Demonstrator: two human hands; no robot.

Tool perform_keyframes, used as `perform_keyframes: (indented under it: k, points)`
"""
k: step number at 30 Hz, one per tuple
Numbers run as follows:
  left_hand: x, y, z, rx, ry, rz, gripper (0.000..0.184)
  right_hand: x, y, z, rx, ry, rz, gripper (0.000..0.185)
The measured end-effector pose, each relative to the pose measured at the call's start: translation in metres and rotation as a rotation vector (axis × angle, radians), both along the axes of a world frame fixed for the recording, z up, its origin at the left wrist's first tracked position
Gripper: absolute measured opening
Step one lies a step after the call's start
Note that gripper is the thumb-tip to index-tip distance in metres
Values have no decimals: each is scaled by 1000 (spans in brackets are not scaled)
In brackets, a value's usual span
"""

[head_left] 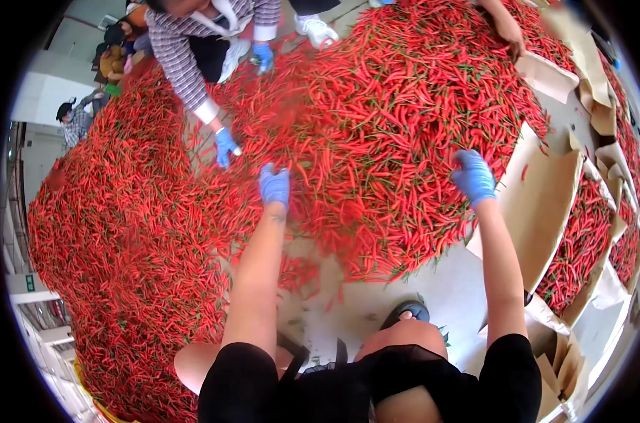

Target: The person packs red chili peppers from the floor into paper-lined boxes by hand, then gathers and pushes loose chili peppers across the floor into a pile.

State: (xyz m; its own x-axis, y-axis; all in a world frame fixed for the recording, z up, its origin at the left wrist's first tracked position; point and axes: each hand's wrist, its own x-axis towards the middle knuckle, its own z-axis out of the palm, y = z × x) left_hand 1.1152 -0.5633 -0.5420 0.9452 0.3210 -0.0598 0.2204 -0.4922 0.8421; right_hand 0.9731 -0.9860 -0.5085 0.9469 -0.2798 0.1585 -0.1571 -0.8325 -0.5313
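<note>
Red chili peppers with green stems lie in a large heap in front of me. My left hand, in a blue glove, is over the heap's near left part, its fingers pointing forward; whether it holds anything is too blurred to tell. On the heap's right edge is my right hand, also blue-gloved, with its fingers curled toward the peppers. What lies under those fingers is hidden. Some peppers near my left hand are smeared by motion.
Across the heap a person in a checked sleeve reaches in with blue-gloved hands. Another person's bare hand touches the heap's far right. An open cardboard box stands at right, near boxed peppers. More people are at far left.
</note>
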Motion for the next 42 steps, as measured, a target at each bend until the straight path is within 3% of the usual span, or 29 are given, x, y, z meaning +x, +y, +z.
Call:
perform_keyframes:
  k: [2, 4, 6, 7, 8, 10, 11, 13, 15, 18, 19, 21, 22, 23, 24, 25, 26, 28, 29, 30, 32, 34, 35, 36, 37, 38, 39, 40, 42]
  points:
    - [-1, -11, 22, 502, 71, -248, 60, 30, 70, 45, -254, -85, 86, 26]
    - [-7, -30, 42, 659, 182, -384, 63, 59, 126, 57, -38, -6, 389, 26]
    - [-7, -26, 38, 600, 279, -317, 58, 92, 180, 42, 227, 251, 613, 27]
    - [-5, -8, 9, 561, 151, -281, 50, 106, 205, 31, 276, 268, 616, 26]
    - [-6, -1, 5, 556, 151, -272, 50, 121, 226, 27, 140, 279, 636, 26]
    - [-11, 12, 0, 317, 126, -287, 43, 150, 259, 6, 126, 416, 645, 24]
    - [-10, 20, -16, 351, 12, -326, 40, 158, 269, -15, -12, 366, 594, 23]
    - [-14, 14, 4, 277, 37, -283, 38, 162, 278, -27, -207, 377, 556, 19]
    - [-14, 21, -5, 36, 104, -225, 36, 159, 273, -24, -152, 425, 556, 18]
    - [-11, 34, -16, -28, 130, -189, 36, 155, 261, -12, -64, 460, 527, 17]
    - [-12, 35, -20, -200, 130, -109, 38, 153, 258, -15, 95, 352, 463, 19]
    - [-16, 42, -29, -114, -45, -87, 43, 136, 250, -7, 323, 133, 345, 19]
    - [-17, 46, -38, -68, -132, -63, 44, 120, 247, -7, 187, -43, 461, 17]
    - [-14, 53, -47, -9, -108, -40, 45, 91, 251, 8, 176, -5, 498, 17]
    - [-11, 58, -53, 51, -86, -17, 46, 57, 254, 9, 299, -136, 626, 19]
    - [-11, 53, -43, 91, -100, 19, 44, 21, 261, -1, 231, -105, 824, 21]
    - [-12, 49, -32, 137, -114, 64, 43, -7, 264, 24, 117, 210, 1083, 24]
    - [-13, 43, -25, 86, -131, 87, 39, -74, 272, -2, 509, 535, 1265, 31]
    - [-19, 31, -1, 285, -208, -31, 38, -85, 273, 4, 196, 740, 1456, 35]
    - [-26, 22, 14, 483, -278, -153, 36, -90, 272, 3, 208, 753, 1457, 35]
    - [-30, 1, 16, 553, -352, -342, 36, -89, 261, -10, 366, 719, 1340, 45]
    - [-42, -30, 27, 519, -164, -549, 60, -43, 234, -2, 314, 761, 1141, 43]
    - [-50, -48, 29, 543, 66, -626, 70, -12, 215, 20, 318, 696, 1032, 38]
    - [-60, -67, 32, 564, 297, -698, 79, 8, 192, 9, 344, 430, 875, 34]
    - [-69, -87, 51, 678, 461, -792, 83, 37, 167, -21, 358, 326, 822, 31]
    - [-77, -101, 66, 790, 633, -882, 86, 57, 145, 0, 453, 317, 583, 27]
    - [-80, -105, 57, 783, 633, -916, 80, 79, 122, -34, 609, 228, 384, 26]
    - [-87, -99, 44, 755, 465, -958, 64, 97, 101, -24, 481, 266, 277, 27]
    - [-103, -87, 8, 699, 237, -934, 38, 122, 71, -24, 504, 345, 37, 26]
